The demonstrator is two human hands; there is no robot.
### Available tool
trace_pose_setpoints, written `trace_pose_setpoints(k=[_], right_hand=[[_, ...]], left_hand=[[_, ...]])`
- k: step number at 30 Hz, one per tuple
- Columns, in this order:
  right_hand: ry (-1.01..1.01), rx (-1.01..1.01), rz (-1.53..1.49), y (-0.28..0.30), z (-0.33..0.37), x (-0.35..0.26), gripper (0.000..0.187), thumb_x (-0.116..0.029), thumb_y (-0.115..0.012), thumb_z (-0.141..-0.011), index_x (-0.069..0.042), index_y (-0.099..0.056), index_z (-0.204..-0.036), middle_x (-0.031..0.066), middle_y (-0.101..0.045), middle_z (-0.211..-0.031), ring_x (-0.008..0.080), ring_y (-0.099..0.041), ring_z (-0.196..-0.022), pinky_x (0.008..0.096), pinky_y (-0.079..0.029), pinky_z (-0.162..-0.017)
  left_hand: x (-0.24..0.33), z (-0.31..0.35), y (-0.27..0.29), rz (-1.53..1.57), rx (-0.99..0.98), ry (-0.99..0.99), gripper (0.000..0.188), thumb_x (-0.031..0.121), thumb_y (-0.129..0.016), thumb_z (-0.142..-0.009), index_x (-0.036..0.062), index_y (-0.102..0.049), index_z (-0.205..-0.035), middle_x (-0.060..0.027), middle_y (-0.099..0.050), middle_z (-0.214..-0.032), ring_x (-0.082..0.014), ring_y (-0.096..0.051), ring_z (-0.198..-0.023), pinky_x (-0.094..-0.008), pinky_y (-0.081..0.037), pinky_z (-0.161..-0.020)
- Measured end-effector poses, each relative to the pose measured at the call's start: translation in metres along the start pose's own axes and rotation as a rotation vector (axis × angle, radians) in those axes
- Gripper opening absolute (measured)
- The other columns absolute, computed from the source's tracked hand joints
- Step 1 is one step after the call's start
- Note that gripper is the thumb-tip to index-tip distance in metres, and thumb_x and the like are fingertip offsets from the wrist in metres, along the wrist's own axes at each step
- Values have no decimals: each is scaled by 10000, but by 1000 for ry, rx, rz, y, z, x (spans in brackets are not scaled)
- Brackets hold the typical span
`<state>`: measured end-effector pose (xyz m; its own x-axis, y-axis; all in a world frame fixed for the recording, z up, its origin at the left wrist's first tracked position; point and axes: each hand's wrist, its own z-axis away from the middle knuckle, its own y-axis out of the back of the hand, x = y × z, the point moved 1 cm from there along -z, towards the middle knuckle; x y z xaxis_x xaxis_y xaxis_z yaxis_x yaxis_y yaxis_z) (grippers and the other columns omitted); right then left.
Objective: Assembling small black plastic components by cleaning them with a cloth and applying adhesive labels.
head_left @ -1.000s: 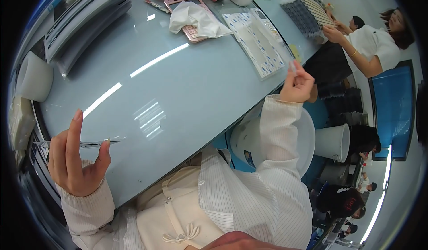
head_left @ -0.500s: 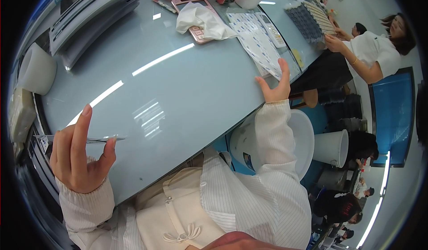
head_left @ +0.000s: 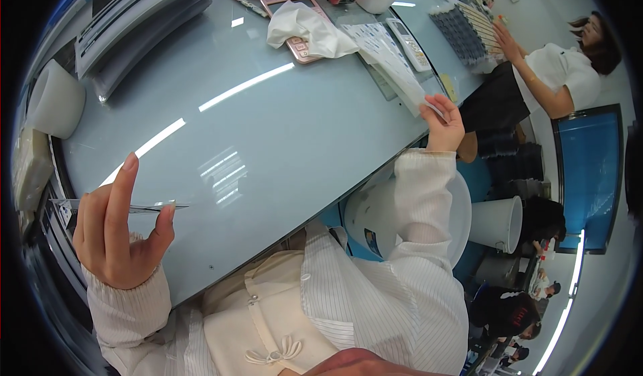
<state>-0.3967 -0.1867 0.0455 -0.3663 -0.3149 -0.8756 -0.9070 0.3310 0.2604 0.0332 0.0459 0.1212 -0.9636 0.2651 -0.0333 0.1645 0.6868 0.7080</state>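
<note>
My left hand (head_left: pixel 120 235) is closed at the left of the glass-topped table. Between its thumb and bent fingers is a thin, shiny flat piece (head_left: pixel 149 208), seen almost edge-on; its exact kind I cannot make out. The index finger points up, away from it. At the table's right edge my right hand (head_left: pixel 445 124) pinches the near corner of a white sheet with blue marks (head_left: pixel 392 61). That corner curls up and shows its plain white underside. A white cloth (head_left: pixel 308 31) lies crumpled over a pink calculator (head_left: pixel 305 52) beyond the sheet.
A white remote control (head_left: pixel 410 46) lies beside the sheet. Stacked trays (head_left: pixel 144 34) and a white roll (head_left: pixel 59 99) line the left side. Below the table's right edge stands a white bin (head_left: pixel 375 208). Another person (head_left: pixel 556 74) works at the far right.
My right hand has moved slightly right and closed on the sheet's corner, lifting and curling it. My left hand has barely moved. The other person's hand has risen.
</note>
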Motion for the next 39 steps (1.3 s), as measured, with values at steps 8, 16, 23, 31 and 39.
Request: trace_pose_setpoints(k=[8,16,23,31,39], right_hand=[[-138,322,-299,0,-10,-18,321,93,-733,-779,-7,-572,-1037,100,-649,-976,190,-657,-881,259,-560,-767],[-94,492,-418,-9,-11,-18,347,93,-724,-785,17,-524,-1057,130,-616,-998,211,-645,-893,280,-583,-798],[-132,507,-409,-17,-4,-27,338,82,-714,-801,20,-514,-1066,132,-608,-1020,207,-636,-893,287,-589,-792],[-50,137,-317,-29,17,-28,215,-21,-700,-859,5,-595,-1044,158,-677,-1050,242,-717,-814,270,-584,-693],[35,-186,312,-14,40,-58,677,-13,-815,-725,-21,-544,-1345,150,-650,-1218,43,-564,-612,166,-405,-535]], left_hand=[[-1,2,-1,-13,10,-8,487,265,-773,-802,-9,-655,-1186,-111,-703,-870,-170,-610,-634,-239,-502,-510],[-1,1,-3,6,26,11,523,252,-789,-777,1,-647,-1213,-92,-636,-811,-170,-581,-643,-255,-460,-536],[1,0,3,-7,25,14,526,250,-793,-771,1,-648,-1211,-95,-639,-809,-169,-579,-639,-256,-457,-533],[6,-10,9,-25,-2,1,499,254,-779,-788,-26,-649,-1180,-114,-689,-873,-179,-613,-651,-253,-515,-535],[1,-12,30,85,-53,134,562,206,-799,-735,-3,-617,-1224,-104,-637,-857,-186,-588,-637,-265,-500,-544]])
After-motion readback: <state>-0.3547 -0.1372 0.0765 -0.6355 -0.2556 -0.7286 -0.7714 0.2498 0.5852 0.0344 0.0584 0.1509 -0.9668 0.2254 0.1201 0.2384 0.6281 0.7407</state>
